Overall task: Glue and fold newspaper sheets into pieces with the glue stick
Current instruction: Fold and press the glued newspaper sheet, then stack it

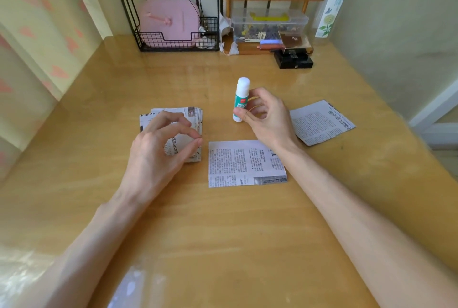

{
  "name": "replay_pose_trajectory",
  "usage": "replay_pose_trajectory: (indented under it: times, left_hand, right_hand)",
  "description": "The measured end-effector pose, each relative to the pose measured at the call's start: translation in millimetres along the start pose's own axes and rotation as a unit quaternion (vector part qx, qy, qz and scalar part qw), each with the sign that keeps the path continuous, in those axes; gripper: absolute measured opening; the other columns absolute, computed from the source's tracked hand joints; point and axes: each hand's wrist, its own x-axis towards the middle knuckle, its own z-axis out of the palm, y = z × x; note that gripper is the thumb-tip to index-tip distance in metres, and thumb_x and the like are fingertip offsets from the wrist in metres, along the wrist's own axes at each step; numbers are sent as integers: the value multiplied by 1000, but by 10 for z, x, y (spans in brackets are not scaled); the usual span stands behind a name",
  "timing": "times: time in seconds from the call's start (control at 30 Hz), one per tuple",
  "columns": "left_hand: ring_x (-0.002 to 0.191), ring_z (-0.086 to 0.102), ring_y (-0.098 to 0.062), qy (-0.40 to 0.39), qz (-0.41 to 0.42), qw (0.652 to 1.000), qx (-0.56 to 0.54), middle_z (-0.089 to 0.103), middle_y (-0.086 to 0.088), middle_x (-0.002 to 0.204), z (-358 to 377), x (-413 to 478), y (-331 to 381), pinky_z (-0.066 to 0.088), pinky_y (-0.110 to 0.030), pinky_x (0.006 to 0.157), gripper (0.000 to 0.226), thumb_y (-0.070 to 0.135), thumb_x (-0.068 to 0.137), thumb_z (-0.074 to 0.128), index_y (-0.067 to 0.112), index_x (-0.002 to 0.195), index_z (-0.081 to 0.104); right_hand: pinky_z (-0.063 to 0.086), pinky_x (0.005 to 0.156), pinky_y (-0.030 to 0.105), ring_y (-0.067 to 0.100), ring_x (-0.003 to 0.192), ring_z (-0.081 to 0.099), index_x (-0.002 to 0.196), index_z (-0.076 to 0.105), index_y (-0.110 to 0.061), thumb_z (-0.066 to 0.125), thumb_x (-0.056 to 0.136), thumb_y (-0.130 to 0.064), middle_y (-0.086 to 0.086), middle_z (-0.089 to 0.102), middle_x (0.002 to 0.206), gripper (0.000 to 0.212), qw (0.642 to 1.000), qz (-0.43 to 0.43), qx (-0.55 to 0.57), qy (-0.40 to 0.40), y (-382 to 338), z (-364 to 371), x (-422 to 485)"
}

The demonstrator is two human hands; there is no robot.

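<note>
Glue stick (241, 99): white cap on, green-white label, upright on desk (223, 221) at right hand (262, 114) fingertips. Thumb and curled fingers look to be pinching it, though contact is unclear. Folded newspaper sheet (245, 163) lies flat, nearer the person than those fingers. Left hand (163, 144) curled, holding nothing, over stack of folded pieces (195, 116).

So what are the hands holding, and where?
The right hand grips the glue stick around its lower half. The left hand holds nothing, curled above the paper stack.
</note>
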Motion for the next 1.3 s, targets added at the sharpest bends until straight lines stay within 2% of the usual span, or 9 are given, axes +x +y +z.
replay_pose_trajectory:
  times: [0.23, 0.53, 0.77, 0.93, 1.0, 1.07, 1.13, 1.23, 1.3]
  left_hand:
    - [110, 64, -3, 0, 3, 1000, 0, 66, 14, 110, 9, 3, 12, 47, -19, 93, 5, 33, 94, 75, 29, 95, 76]
    - [110, 64, -2, 5, 7, 1000, 4, 66, 13, 109, 11, 7, 13, 47, -18, 91, 2, 29, 97, 73, 28, 98, 75]
    - [109, 61, 6, 31, 6, 999, 5, 68, 13, 113, -32, 32, -17, 41, -10, 90, 11, 23, 103, 64, 23, 107, 74]
    - [115, 67, -8, 73, -23, 997, -29, 72, 10, 116, -154, 115, -207, 52, -34, 102, 17, 14, 107, 53, 19, 116, 67]
    - [112, 68, -11, 91, -40, 994, -43, 72, 9, 114, -192, 124, -257, 52, -40, 103, 17, 16, 108, 52, 17, 117, 67]
    - [109, 69, -11, 106, -49, 992, -46, 73, 9, 110, -209, 124, -283, 53, -40, 103, 17, 17, 108, 52, 18, 116, 67]
    - [106, 69, -10, 114, -52, 991, -43, 72, 9, 107, -212, 123, -296, 53, -39, 101, 17, 18, 108, 53, 18, 116, 68]
    - [104, 68, -8, 119, -52, 991, -36, 72, 9, 107, -218, 125, -303, 54, -35, 100, 16, 16, 106, 54, 16, 115, 68]
    - [104, 68, -6, 121, -53, 991, -32, 71, 9, 107, -225, 128, -301, 54, -35, 99, 16, 16, 106, 55, 15, 115, 68]
  right_hand:
    - [42, 66, 7, -5, 72, 64, 107, 68, -24, 85, 89, -25, -14, 73, 82, 25, 1000, -3, 12, -9, 3, 36, -6]
    - [44, 64, 7, -6, 71, 64, 104, 66, -30, 85, 89, -25, -16, 68, 83, 25, 999, -5, -28, -19, 27, 28, -14]
    - [46, 66, 10, 3, 84, 68, 120, 69, -26, 88, 83, -38, -8, 70, 105, 43, 997, 16, -78, 3, -16, -25, -40]
    - [43, 65, 15, 8, 77, 57, 111, 65, -22, 85, 86, -31, -8, 62, 96, 33, 985, -71, -133, 81, -200, 0, -277]
    - [42, 69, 13, 7, 81, 58, 108, 69, -20, 84, 88, -28, -10, 63, 93, 26, 982, -133, -133, 23, -319, 100, -387]
    - [43, 81, 13, 6, 95, 61, 113, 74, -18, 84, 89, -33, -11, 68, 101, 30, 969, -178, -148, -89, -431, 249, -477]
    - [46, 97, 25, 12, 113, 60, 125, 73, -17, 83, 89, -41, -6, 71, 118, 45, 944, -207, -187, -175, -490, 432, -534]
    - [49, 100, 39, 21, 119, 61, 130, 73, -14, 79, 89, -47, -1, 71, 122, 53, 916, -239, -248, -206, -493, 682, -587]
    - [41, 91, 32, 22, 111, 64, 119, 77, -18, 75, 92, -48, -3, 74, 113, 40, 899, -272, -287, -189, -494, 749, -598]
